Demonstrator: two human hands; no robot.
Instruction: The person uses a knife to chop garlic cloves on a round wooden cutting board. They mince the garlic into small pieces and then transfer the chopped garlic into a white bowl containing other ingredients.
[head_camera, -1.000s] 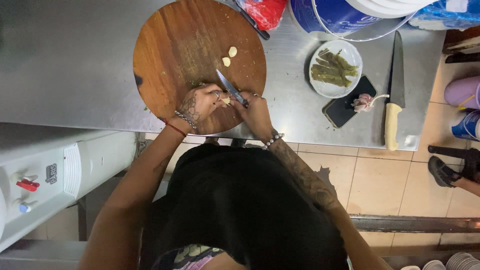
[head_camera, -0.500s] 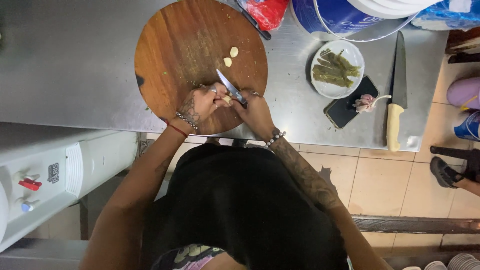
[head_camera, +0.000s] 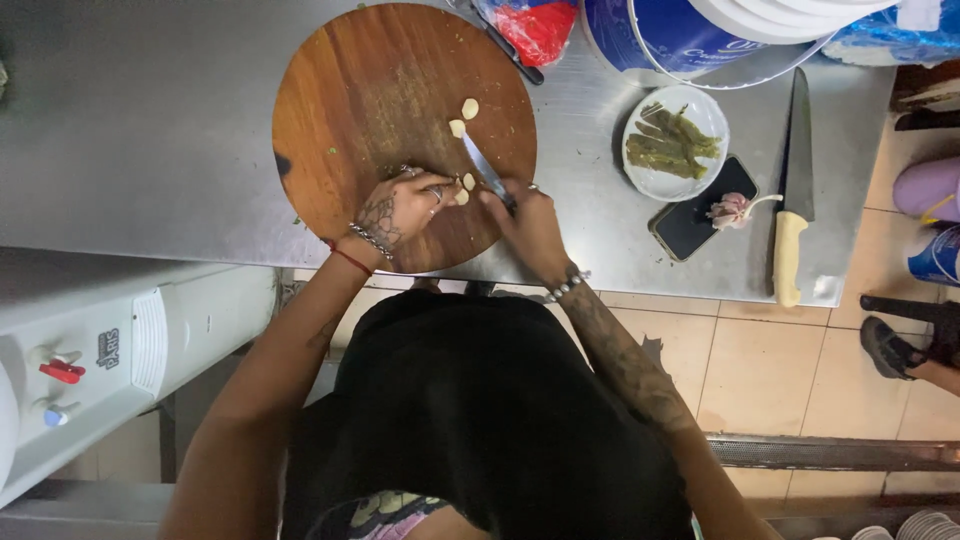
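— What do you see from the head camera?

— A round wooden cutting board (head_camera: 380, 110) on a steel counter (head_camera: 130, 120). The right hand (head_camera: 530, 225) is closed around the handle of a small knife (head_camera: 483, 168), blade angled up and to the left across the board. The left hand (head_camera: 400, 208) rests on the board with fingers curled down onto a pale garlic clove (head_camera: 461, 196), just beside the blade.

— Any more garlic?

— Three more peeled pieces: one (head_camera: 468, 181) by the left fingertips, two (head_camera: 463, 118) farther up the board, near the knife tip.

— And around the board?

— To the right, a small white plate (head_camera: 690, 180) of green pepper strips (head_camera: 672, 145); below it a dark phone (head_camera: 690, 225) with a whole garlic bulb (head_camera: 730, 208) lying on it. Beside that, a large knife with a yellow handle (head_camera: 793, 190) (blade pointing away from the person). At the counter's far edge — a red bag (head_camera: 540, 25) and a blue-and-white tub (head_camera: 660, 35).

— Anything blocking the view?

— The person's dark shirt (head_camera: 480, 410) fills the lower middle. A white water dispenser (head_camera: 90, 360) stands at the left, and someone's shoe (head_camera: 890, 345) shows on the tiled floor at the right.
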